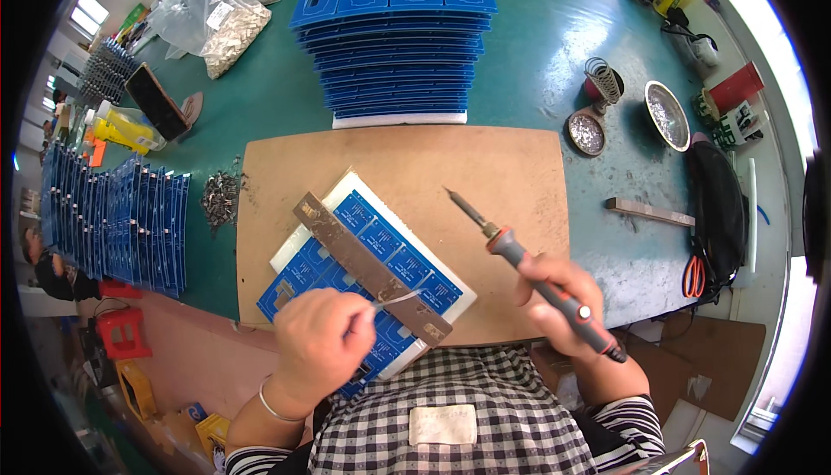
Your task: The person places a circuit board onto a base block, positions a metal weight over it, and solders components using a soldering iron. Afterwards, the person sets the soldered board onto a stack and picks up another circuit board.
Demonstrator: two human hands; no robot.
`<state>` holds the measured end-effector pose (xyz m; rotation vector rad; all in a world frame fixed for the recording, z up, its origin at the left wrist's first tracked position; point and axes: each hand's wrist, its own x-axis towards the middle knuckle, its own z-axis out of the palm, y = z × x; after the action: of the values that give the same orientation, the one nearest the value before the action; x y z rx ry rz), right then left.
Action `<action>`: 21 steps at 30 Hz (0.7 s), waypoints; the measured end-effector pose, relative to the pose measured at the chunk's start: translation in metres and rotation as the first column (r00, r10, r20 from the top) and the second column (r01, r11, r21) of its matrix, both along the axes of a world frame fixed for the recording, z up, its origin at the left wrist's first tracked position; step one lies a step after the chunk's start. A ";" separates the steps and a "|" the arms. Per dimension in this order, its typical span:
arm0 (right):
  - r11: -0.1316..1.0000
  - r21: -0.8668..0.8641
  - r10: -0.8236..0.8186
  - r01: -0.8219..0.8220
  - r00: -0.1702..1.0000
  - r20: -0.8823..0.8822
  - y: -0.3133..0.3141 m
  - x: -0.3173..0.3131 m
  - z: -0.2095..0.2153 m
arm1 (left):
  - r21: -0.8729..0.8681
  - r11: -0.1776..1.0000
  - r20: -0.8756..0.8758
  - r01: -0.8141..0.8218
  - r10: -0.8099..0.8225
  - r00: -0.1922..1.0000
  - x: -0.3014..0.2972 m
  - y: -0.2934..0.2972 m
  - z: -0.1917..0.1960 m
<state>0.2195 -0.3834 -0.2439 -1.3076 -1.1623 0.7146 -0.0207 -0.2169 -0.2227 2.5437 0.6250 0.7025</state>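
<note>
My right hand (561,302) is closed around a grey and red soldering iron (519,254), whose bare tip points up and left over the brown work board (485,163). In my left hand (325,336) the fingers pinch a thin, silvery solder wire (405,297), its free end reaching over the circuit boards. Below both hands, a panel of blue circuit boards (368,215) lies slanted on a white foam sheet (463,297). A flat brown metal bar (346,250) lies diagonally across the panel. The iron's tip is apart from the boards and the wire.
A tall stack of blue panels (394,68) stands behind the work board. Rows of upright boards (117,215) and a pile of small dark parts (221,198) are left. On the right are a coiled iron stand (603,81), a metal bowl (666,116) and red-handled scissors (693,276).
</note>
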 end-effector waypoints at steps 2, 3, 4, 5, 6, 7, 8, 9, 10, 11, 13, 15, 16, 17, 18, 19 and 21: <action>0.997 -0.011 -0.076 0.078 0.990 0.114 -0.003 0.009 0.002 | -0.001 0.997 0.006 -0.072 0.072 0.997 -0.007 0.003 -0.001; 0.996 -0.027 -0.077 0.083 0.982 0.173 -0.005 0.013 0.004 | -0.004 0.992 0.002 -0.125 0.125 0.992 -0.008 0.003 -0.002; 0.995 -0.036 -0.086 0.096 0.970 0.227 -0.005 0.016 0.005 | -0.007 0.991 0.006 -0.136 0.136 0.991 -0.009 0.004 -0.003; 0.995 -0.050 -0.076 0.090 0.971 0.227 -0.006 0.016 0.005 | 0.019 0.991 -0.007 -0.130 0.130 0.991 -0.009 0.004 -0.003; 0.992 -0.079 -0.076 0.095 0.975 0.210 -0.006 0.014 0.005 | 0.038 0.991 -0.038 -0.125 0.127 0.991 -0.008 0.005 -0.003; 0.989 -0.104 -0.081 0.103 0.977 0.199 -0.006 0.013 0.005 | 0.043 0.991 -0.020 -0.126 0.127 0.992 -0.007 0.005 -0.003; 0.989 -0.110 -0.075 0.097 0.979 0.192 -0.006 0.011 0.004 | 0.055 0.992 -0.024 -0.110 0.112 0.993 -0.005 0.005 -0.004; 0.984 -0.144 -0.081 0.102 0.986 0.143 -0.005 0.009 0.003 | 0.058 0.994 -0.053 -0.097 0.100 0.994 -0.003 0.005 -0.004; 0.978 -0.178 -0.089 0.105 0.992 0.093 -0.004 0.007 0.002 | 0.068 0.993 -0.029 -0.095 0.097 0.995 -0.002 0.005 -0.004; 0.978 -0.178 -0.089 0.105 0.992 0.093 -0.003 0.006 0.001 | 0.065 0.995 -0.030 -0.080 0.082 0.996 -0.001 0.006 -0.004; 0.975 -0.197 -0.077 0.101 0.989 0.129 -0.002 0.005 0.000 | 0.063 0.996 -0.032 -0.064 0.066 0.997 0.000 0.006 -0.003; 0.977 -0.189 -0.074 0.095 0.991 0.111 -0.002 0.005 0.000 | 0.045 0.997 -0.045 -0.059 0.061 0.997 0.000 0.006 -0.003; 0.975 -0.192 -0.086 0.107 0.989 0.116 -0.002 0.005 0.000 | 0.052 0.997 -0.030 -0.060 0.061 0.998 0.000 0.006 -0.003; 0.977 -0.189 -0.079 0.098 0.991 0.105 -0.003 0.005 0.000 | 0.056 0.996 -0.025 -0.066 0.067 0.997 0.000 0.006 -0.004; 0.973 -0.200 -0.108 0.118 0.992 0.063 -0.004 0.005 0.000 | 0.052 0.996 -0.032 -0.068 0.070 0.997 0.000 0.006 -0.004; 0.968 -0.210 -0.136 0.138 0.990 0.022 -0.005 0.006 0.001 | 0.060 0.996 -0.016 -0.071 0.073 0.997 -0.001 0.006 -0.004; 0.971 -0.203 -0.124 0.127 0.992 0.026 -0.008 0.007 0.002 | 0.051 0.996 -0.029 -0.074 0.075 0.997 -0.001 0.005 -0.005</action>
<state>0.2262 -0.3914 -0.2416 -1.5459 -1.0256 0.7484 -0.0217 -0.2117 -0.2273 2.5927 0.7244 0.7138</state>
